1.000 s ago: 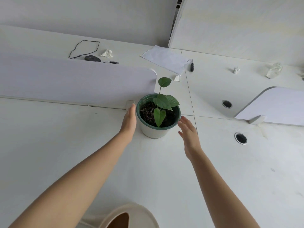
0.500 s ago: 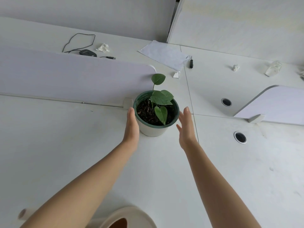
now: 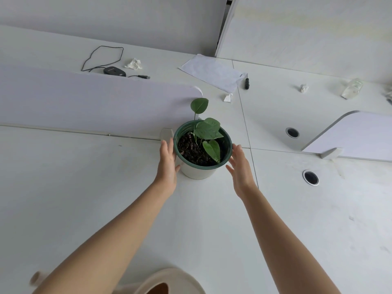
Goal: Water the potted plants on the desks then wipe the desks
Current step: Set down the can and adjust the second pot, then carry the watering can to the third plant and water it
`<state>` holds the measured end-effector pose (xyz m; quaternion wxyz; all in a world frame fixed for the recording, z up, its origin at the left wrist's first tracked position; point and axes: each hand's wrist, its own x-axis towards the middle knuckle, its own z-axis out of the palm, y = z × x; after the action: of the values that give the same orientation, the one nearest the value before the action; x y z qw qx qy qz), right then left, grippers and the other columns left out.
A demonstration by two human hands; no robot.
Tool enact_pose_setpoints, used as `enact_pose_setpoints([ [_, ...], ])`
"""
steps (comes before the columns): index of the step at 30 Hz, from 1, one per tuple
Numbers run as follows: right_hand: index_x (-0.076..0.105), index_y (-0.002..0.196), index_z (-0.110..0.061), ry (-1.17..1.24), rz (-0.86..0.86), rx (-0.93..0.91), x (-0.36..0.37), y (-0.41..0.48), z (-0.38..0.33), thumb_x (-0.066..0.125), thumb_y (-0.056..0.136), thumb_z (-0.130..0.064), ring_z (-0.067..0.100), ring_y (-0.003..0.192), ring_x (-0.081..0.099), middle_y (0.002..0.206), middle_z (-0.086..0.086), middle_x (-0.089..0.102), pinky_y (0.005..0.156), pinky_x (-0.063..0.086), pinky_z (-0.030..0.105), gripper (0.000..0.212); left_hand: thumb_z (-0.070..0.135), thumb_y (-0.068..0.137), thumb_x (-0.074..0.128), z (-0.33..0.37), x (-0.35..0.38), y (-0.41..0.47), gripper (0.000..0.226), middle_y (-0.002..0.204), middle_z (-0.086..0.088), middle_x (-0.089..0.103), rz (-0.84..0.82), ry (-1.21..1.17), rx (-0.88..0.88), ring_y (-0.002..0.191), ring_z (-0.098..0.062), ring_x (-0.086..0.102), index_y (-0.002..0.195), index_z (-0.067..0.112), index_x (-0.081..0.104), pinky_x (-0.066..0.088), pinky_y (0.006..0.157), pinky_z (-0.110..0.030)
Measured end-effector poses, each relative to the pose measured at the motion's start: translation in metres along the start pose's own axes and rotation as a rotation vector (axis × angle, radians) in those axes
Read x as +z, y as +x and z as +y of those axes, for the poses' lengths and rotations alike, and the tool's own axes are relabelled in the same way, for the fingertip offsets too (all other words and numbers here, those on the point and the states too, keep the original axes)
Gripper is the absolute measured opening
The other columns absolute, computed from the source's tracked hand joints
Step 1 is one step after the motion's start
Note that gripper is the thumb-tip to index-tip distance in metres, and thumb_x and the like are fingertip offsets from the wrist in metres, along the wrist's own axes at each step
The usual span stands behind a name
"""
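potted plant (image 3: 198, 174) sits centre frame on the white worktop (image 3: 101, 187). left grip (image 3: 167, 164) open, straight fingers flat against the pot's left wall; right grip (image 3: 240, 169) open, fingers straight, just beside the right rim.

No text, label or number is legible anywhere.

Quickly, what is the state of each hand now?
Left hand: open, palm beside the plant pot.
Right hand: open, holding nothing.

pale walls (image 3: 127, 18), lilac partition panels (image 3: 84, 98)
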<state>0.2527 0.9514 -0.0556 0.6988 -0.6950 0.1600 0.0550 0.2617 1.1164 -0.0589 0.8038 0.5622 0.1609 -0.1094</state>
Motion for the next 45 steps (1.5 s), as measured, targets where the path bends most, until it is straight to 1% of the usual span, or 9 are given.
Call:
enact_pose_setpoints([
  [4, 0.033, 0.141, -0.02, 0.042, 0.114, 0.022, 0.007, -0.007, 0.008, 0.03, 0.092, -0.051, 0.014, 0.136, 0.032, 0.148, -0.003, 0.037, 0.114, 0.024, 0.038, 0.058, 0.05, 0.095, 0.003, 0.004, -0.002, 0.0, 0.058, 0.153, 0.007, 0.029, 0.026, -0.049, 0.002, 0.141, -0.009, 0.023, 0.146, 0.029, 0.019, 0.013, 0.114, -0.039],
  [11, 0.043, 0.134, -0.024, 0.068, 0.044, -0.003, 0.01, -0.014, 0.005, 0.023, 0.096, -0.045, 0.012, 0.131, 0.038, 0.14, -0.006, 0.046, 0.105, 0.026, 0.03, 0.047, 0.048, 0.096, 0.004, 0.009, 0.006, 0.004, 0.054, 0.149, 0.006, 0.034, 0.008, -0.023, -0.005, 0.137, -0.011, 0.031, 0.146, 0.031, 0.018, 0.026, 0.102, -0.027],
  [17, 0.033, 0.14, -0.024, 0.002, 0.044, 0.053, 0.003, -0.018, -0.007, 0.019, 0.096, -0.049, 0.016, 0.136, 0.032, 0.143, -0.002, 0.04, 0.113, 0.022, 0.037, 0.053, 0.048, 0.096, 0.006, 0.007, 0.0, -0.009, 0.056, 0.156, 0.007, 0.02, 0.057, 0.107, -0.006, 0.143, -0.011, 0.018, 0.147, 0.028, 0.017, 0.009, 0.118, -0.038],
  [21, 0.023, 0.145, -0.019, 0.024, 0.092, 0.085, -0.005, -0.059, 0.006, 0.023, 0.096, -0.047, 0.018, 0.135, 0.034, 0.151, 0.004, 0.031, 0.112, 0.027, 0.038, 0.056, 0.044, 0.097, 0.013, 0.023, -0.025, -0.031, 0.054, 0.153, -0.001, 0.028, 0.147, 0.138, 0.015, 0.138, -0.023, 0.031, 0.145, 0.022, 0.026, 0.025, 0.106, -0.037],
  [27, 0.04, 0.137, -0.015, -0.018, 0.098, 0.116, -0.025, -0.131, 0.022, 0.03, 0.096, -0.04, 0.02, 0.118, 0.05, 0.133, 0.007, 0.049, 0.101, 0.039, 0.036, 0.049, 0.035, 0.097, 0.027, 0.038, -0.072, -0.105, 0.037, 0.107, -0.009, 0.062, 0.147, 0.126, 0.059, 0.089, -0.019, 0.06, 0.111, 0.015, 0.055, 0.042, 0.077, -0.03],
  [32, 0.06, 0.105, -0.013, -0.103, 0.119, 0.113, -0.041, -0.181, 0.022, 0.039, 0.096, -0.031, 0.023, 0.094, 0.064, 0.106, 0.009, 0.066, 0.087, 0.047, 0.037, 0.029, 0.028, 0.097, 0.029, 0.038, -0.102, -0.163, 0.034, 0.073, 0.007, 0.073, 0.109, 0.091, 0.134, 0.076, -0.014, 0.064, 0.09, 0.018, 0.06, 0.041, 0.073, -0.028],
  [36, 0.063, 0.086, -0.017, -0.206, 0.085, 0.089, -0.042, -0.218, 0.024, 0.043, 0.095, -0.024, 0.021, 0.083, 0.066, 0.093, 0.007, 0.069, 0.079, 0.047, 0.032, 0.023, 0.025, 0.097, 0.027, 0.033, -0.122, -0.209, 0.035, 0.07, 0.008, 0.073, 0.131, 0.013, 0.223, 0.066, -0.005, 0.068, 0.089, 0.017, 0.061, 0.041, 0.073, -0.028],
  [42, 0.064, 0.079, -0.019, -0.335, -0.032, 0.097, -0.021, -0.271, 0.05, 0.05, 0.091, -0.018, 0.018, 0.084, 0.061, 0.084, 0.001, 0.068, 0.071, 0.043, 0.025, 0.019, 0.011, 0.082, 0.044, -0.007, -0.141, -0.251, 0.023, 0.047, 0.007, 0.062, 0.599, -0.36, 0.312, 0.046, -0.006, 0.056, 0.067, 0.015, 0.06, 0.039, 0.061, -0.018],
  [45, 0.067, 0.082, -0.018, -0.365, -0.056, 0.076, -0.005, -0.29, 0.07, 0.052, 0.09, -0.021, 0.018, 0.088, 0.06, 0.087, 0.002, 0.069, 0.075, 0.042, 0.022, 0.017, 0.014, 0.081, 0.046, -0.024, -0.145, -0.253, 0.015, 0.054, 0.008, 0.058, 0.781, -0.406, 0.255, 0.053, -0.007, 0.053, 0.07, 0.02, 0.055, 0.036, 0.058, -0.018],
])
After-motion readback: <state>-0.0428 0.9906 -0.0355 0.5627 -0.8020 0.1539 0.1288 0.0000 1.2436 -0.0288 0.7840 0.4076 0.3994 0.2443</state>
